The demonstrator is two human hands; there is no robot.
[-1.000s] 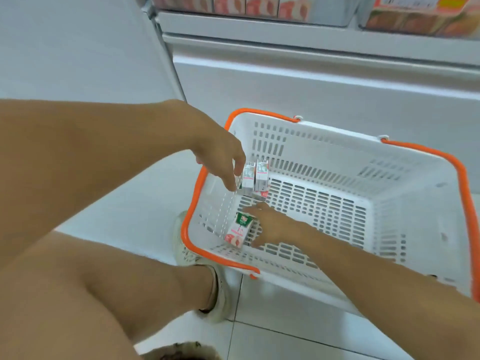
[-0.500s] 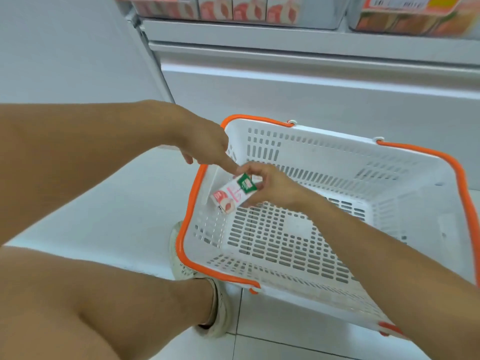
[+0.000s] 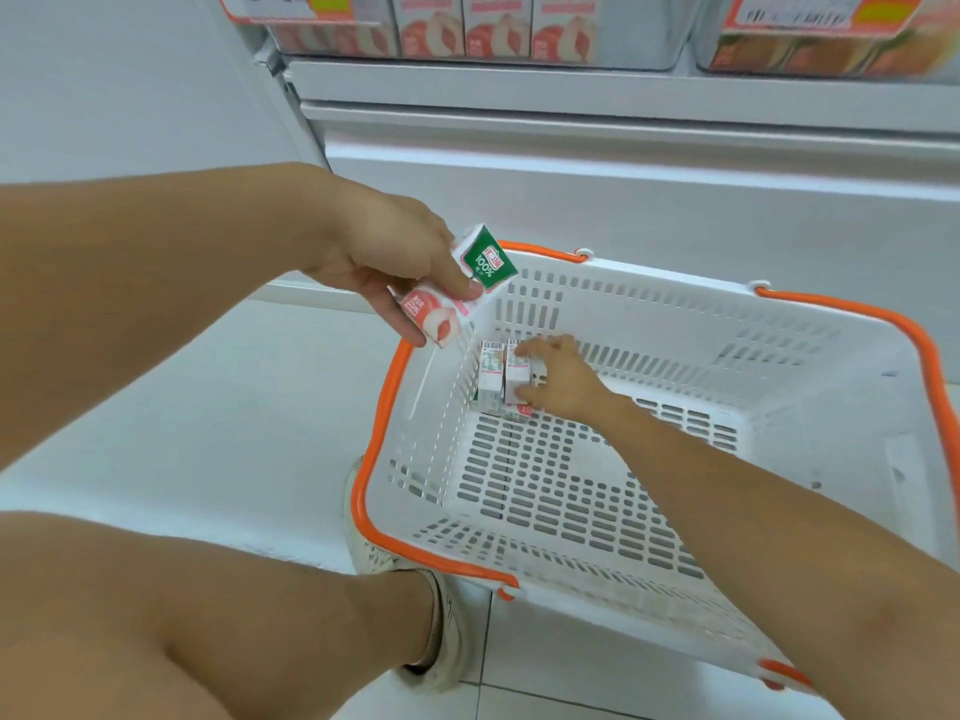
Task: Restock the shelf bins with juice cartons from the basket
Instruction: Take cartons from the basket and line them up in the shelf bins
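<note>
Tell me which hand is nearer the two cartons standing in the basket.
Right. The right hand grips the two cartons; the left hand is above the basket's rim, holding another carton.

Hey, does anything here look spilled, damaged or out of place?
Nothing stands out. The left hand holds one juice carton tilted; the right hand grips two cartons standing in the basket. No spills or dents show.
</note>
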